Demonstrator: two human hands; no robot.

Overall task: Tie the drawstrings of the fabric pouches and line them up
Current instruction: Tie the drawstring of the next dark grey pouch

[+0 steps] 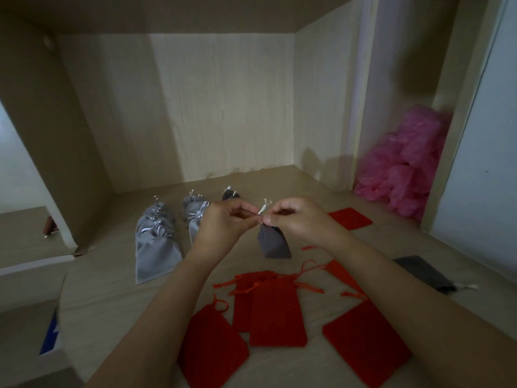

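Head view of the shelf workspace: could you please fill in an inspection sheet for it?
Surface: light wooden board, dimly lit.
Job's things: dark grey pouch below the hands; tied light grey pouches in rows at left; red pouches lying flat in front, strings loose; second dark pouch flat at right.
Clutter: pink plastic bags heaped at right; small brown object at far left, too unclear to identify.
Grips: left hand and right hand each pinch the pale drawstring.
Cables: nothing seen.
Surroundings: wooden cupboard walls, shelf above.
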